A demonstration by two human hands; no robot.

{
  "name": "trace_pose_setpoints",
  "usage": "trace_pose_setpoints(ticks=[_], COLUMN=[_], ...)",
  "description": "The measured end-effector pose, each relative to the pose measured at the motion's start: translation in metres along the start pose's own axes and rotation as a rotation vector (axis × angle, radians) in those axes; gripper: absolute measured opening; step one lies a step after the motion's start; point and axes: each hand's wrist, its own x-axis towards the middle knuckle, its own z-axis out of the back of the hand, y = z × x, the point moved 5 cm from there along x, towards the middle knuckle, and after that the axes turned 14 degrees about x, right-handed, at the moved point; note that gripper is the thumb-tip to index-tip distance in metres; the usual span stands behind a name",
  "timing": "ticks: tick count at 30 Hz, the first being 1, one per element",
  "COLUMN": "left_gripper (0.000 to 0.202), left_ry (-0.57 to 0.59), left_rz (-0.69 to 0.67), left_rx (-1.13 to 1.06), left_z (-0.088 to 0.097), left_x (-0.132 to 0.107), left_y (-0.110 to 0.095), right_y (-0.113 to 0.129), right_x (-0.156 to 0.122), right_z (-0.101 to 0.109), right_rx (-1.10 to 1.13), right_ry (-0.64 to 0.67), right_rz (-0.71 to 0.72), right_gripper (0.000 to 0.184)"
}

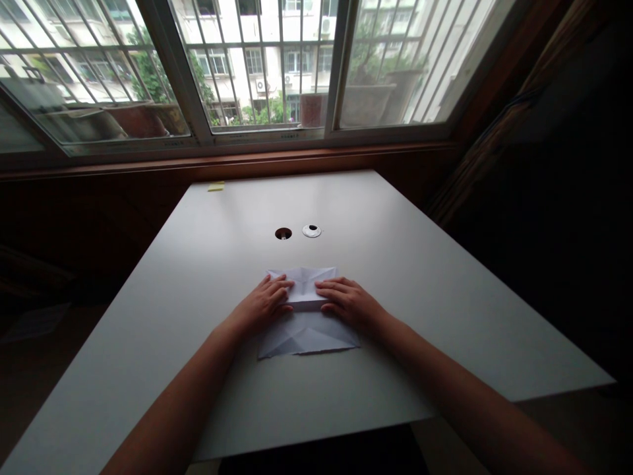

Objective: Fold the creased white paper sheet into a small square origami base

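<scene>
A creased white sheet of paper (309,330) lies near the middle of the white table, its lower edge uneven. Across it runs a raised fold, and crossing crease lines mark both the far and near parts. My left hand (267,297) grips the fold's left end, fingers over the far part and thumb at the near side. At the right end, my right hand (349,300) has the same hold, its fingers stretched over the paper and its thumb against the fold. The undersides of both hands are hidden.
The white table (163,284) has an open round hole (283,233) and a round cable cover (311,231) beyond the paper. A yellow sticky note (216,187) is at the far left corner. Behind stands a barred window (262,66); dark stacked material (514,105) rises at the right.
</scene>
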Motion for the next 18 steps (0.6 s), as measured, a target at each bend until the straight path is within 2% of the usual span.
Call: trace_pose_setpoints(ticks=[4, 9, 18], left_gripper=[0.018, 0.019, 0.018], left_ry=[0.020, 0.005, -0.125], left_rz=[-0.019, -0.019, 0.017], left_rx=[-0.007, -0.016, 0.066], left_z=[0.000, 0.003, 0.013], left_x=[0.001, 0.001, 0.003], left_y=[-0.001, -0.004, -0.009], right_y=[0.004, 0.009, 0.010], right_x=[0.000, 0.001, 0.005], right_z=[0.005, 0.005, 0.007], right_rx=[0.083, 0.037, 0.001], right_ry=[-0.060, -0.053, -0.097], right_rz=[0.019, 0.028, 0.010], right_gripper=[0.015, 0.017, 0.020])
